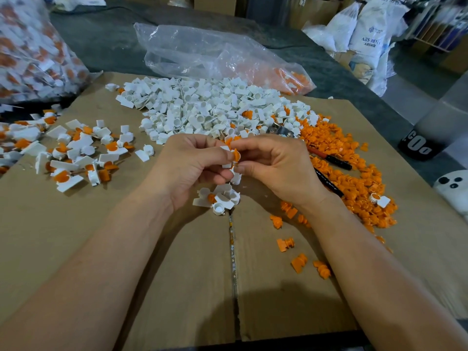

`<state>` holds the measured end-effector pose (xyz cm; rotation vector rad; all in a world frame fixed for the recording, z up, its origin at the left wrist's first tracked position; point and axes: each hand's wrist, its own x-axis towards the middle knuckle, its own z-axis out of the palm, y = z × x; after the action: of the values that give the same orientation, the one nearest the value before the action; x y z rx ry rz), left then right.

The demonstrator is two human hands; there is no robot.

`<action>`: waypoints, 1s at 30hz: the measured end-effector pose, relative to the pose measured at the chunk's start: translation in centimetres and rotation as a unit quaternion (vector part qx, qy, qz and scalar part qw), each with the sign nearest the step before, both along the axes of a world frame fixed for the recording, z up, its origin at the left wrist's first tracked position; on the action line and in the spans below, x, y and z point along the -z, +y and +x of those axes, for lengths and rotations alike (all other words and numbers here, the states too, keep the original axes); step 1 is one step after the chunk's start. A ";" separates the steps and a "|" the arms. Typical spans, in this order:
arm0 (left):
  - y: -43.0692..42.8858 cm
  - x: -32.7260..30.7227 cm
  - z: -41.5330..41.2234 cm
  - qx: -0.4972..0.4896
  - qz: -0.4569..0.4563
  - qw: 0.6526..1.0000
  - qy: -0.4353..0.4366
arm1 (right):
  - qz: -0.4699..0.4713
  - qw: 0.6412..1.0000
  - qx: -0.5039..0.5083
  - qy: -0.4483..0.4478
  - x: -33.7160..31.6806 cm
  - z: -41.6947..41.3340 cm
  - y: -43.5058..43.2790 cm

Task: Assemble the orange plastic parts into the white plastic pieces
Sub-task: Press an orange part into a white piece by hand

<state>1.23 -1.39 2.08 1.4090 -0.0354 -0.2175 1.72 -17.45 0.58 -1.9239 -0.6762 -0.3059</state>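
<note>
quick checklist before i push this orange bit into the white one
1. Left hand grips the small white plastic piece: ok.
2. Right hand pinches the small orange plastic part: ok.
3. Orange part touches the white piece: ok.
4. Orange part lined up with the socket: cannot tell, the fingers hide the joint.
5. More stock to hand: ok, the heap of loose orange plastic parts lies on the right and the heap of loose white plastic pieces lies ahead.
6. Spot for finished ones: ok, the scatter of assembled white-and-orange pieces lies on the left.
</note>
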 end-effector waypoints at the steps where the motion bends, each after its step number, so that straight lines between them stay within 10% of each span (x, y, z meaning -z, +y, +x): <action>1: 0.0 0.0 0.0 0.000 -0.001 1.000 0.001 | 0.004 1.000 -0.001 0.004 0.0 0.0 0.0; 30: 0.1 0.2 0.0 0.014 0.019 1.000 -0.013 | -0.063 0.996 0.021 -0.060 -0.6 -0.4 0.0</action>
<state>1.27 -1.29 1.87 1.4496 -0.0726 -0.2234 1.36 -17.50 1.16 -2.0547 -0.7500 -0.4158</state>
